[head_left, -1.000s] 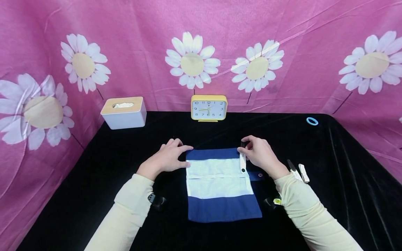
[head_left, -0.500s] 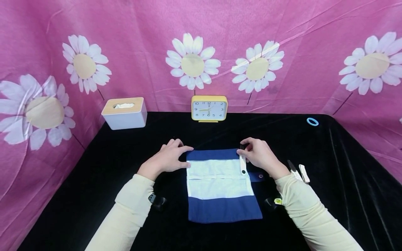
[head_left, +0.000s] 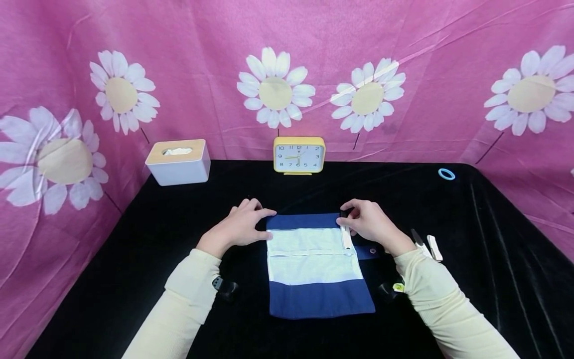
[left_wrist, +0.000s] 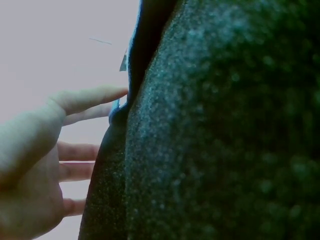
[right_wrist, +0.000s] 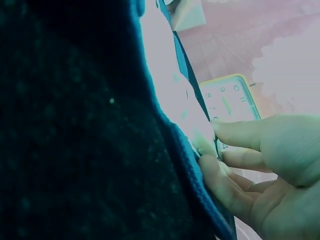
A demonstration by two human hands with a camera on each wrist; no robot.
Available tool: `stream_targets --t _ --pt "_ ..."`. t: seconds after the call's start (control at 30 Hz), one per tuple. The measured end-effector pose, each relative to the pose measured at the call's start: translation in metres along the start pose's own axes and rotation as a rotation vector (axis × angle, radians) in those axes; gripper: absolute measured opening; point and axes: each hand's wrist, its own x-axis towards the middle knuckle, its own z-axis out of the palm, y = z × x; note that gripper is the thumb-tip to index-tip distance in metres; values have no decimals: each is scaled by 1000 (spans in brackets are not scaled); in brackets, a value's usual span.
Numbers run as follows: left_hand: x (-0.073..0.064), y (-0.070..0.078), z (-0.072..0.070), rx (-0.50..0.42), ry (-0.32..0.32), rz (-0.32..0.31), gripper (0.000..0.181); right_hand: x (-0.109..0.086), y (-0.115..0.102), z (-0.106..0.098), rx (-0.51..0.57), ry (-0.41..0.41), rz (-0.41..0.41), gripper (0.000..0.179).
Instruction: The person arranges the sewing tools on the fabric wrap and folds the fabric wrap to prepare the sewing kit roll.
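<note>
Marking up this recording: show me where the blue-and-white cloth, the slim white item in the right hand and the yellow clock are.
Cloth (head_left: pixel 314 268): head view, on its lower white panel.
Slim white item (head_left: pixel 346 238): head view, on its exposed white length.
Yellow clock (head_left: pixel 299 155): head view, on its dial.

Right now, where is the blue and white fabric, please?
In the head view, the fabric lies at lower centre on the black cloth, between the left hand and right hand, below the yellow clock.

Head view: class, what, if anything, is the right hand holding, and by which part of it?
The right hand pinches a slim white-and-black implement near its black far end.
</note>
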Motion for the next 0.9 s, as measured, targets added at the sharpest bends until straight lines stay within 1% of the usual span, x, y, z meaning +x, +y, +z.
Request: stream_targets --t 0.67,0.9 --pt "-3 -2 -1 -2 1 -6 57 -2 -2 -3 11 -62 -80 40" --pt "-1 -1 1 -2 2 -11 58 -4 0 -5 21 -82 -88 41"
